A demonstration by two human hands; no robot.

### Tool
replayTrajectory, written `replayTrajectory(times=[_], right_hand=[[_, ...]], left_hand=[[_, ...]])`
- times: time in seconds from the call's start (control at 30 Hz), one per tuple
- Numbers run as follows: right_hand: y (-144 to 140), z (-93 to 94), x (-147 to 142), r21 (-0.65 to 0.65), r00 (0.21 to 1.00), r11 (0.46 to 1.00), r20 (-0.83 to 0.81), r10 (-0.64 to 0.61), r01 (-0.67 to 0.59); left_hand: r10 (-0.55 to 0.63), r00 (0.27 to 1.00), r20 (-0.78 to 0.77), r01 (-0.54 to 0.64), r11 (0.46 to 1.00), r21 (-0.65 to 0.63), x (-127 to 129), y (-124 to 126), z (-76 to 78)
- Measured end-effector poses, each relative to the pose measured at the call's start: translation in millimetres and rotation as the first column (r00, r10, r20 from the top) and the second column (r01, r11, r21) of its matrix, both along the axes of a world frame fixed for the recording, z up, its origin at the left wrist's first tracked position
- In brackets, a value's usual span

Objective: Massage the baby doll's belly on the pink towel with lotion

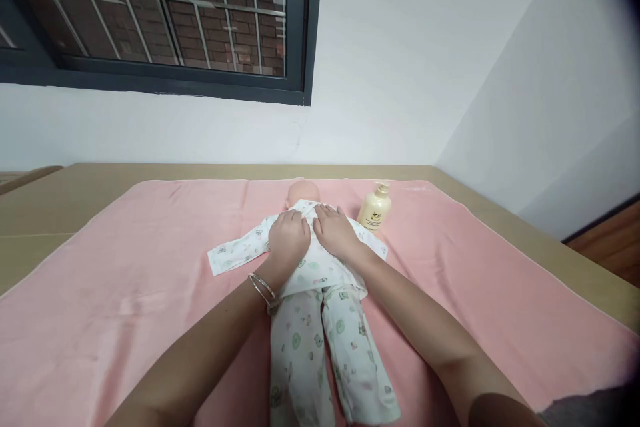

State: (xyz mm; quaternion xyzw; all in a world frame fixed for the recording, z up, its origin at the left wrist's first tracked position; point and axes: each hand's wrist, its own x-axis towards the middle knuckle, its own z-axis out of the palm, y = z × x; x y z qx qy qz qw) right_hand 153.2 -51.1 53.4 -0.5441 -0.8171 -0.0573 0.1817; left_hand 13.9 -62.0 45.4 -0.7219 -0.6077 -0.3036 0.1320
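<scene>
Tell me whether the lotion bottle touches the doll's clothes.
Apart. The head view shows a strip of pink towel between the lotion bottle and the doll's clothes, right of the right hand.

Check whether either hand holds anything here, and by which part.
Both hands rest on the chest of the white printed baby top worn by the doll: left hand curled, right hand flat. Whether either has a grip on the fabric cannot be told.

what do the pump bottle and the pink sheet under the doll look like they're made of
Pump bottle: probably plastic, smooth cream surface with a slight sheen. Pink sheet: looks like soft matte cloth, maybe towelling; it lies in gentle creases with a stitched edge.
</scene>
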Motion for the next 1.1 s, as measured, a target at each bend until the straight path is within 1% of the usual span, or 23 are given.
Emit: replayTrajectory(times=[0.1, 0.2, 0.3, 0.43, 0.5, 0.57, 0.67, 0.77, 0.93, 1.03, 1.1], right_hand=[[-17.5, 2.6, -9.9, 0.069, 0.995, 0.997, 0.101, -0.027, 0.02], [-32.1, 3.2, -17.2, 0.097, 0.984, 0.995, 0.174, -0.045, 0.029], [-36.5, 5.1, -18.0, 0.077, 0.981, 0.997, 0.191, -0.041, 0.027], [-24.9, 9.7, -9.5, -0.029, 0.993, 1.0, 0.118, 0.007, -0.004], [-13.4, 9.5, -3.1, -0.094, 0.999, 0.995, 0.046, 0.021, -0.017], [-0.8, 6.7, 3.5, -0.132, 0.999, 0.99, -0.035, 0.035, -0.04], [13.8, -0.4, 11.2, -0.148, 0.99, 0.985, -0.118, 0.077, -0.094], [18.0, -5.2, 14.9, -0.135, 0.986, 0.985, -0.142, 0.088, -0.107], [4.7, -0.3, 11.1, -0.068, 0.997, 0.997, -0.074, 0.026, -0.031], [-12.2, 5.1, 0.6, -0.005, 0.998, 0.998, -0.012, -0.069, 0.069], [-23.8, 6.8, -7.8, 0.015, 0.989, 0.989, 0.012, -0.145, 0.144]], left_hand=[[0.015, 0.999, 0.045, -0.011, 0.996, -0.094, -4.1, 6.2, 3.6], [-0.003, 0.999, 0.052, 0.013, 0.982, -0.19, -8.6, 12.9, 6.4], [-0.017, 0.999, 0.038, 0.025, 0.979, -0.2, -9.0, 13.6, 8.9], [-0.02, 1.0, -0.017, 0.017, 0.989, -0.145, -4.4, 7.0, 10.6], [-0.016, 0.998, -0.054, 0.01, 0.994, -0.108, -1.8, 3.6, 9.3], [-0.008, 0.997, -0.081, 0.001, 0.997, -0.082, 0.2, 1.3, 6.9], [0.006, 0.998, -0.064, -0.011, 0.997, -0.08, 1.8, -0.3, 4.2], [0.028, 0.999, -0.037, -0.031, 0.994, -0.107, 2.4, -1.2, 5.9], [0.057, 0.996, -0.071, -0.067, 0.987, -0.147, 2.8, -3.0, 14.8], [0.064, 0.996, -0.069, -0.074, 0.985, -0.154, 2.5, -3.6, 16.7], [0.062, 0.997, -0.053, -0.069, 0.985, -0.157, 1.6, -2.3, 14.1]])
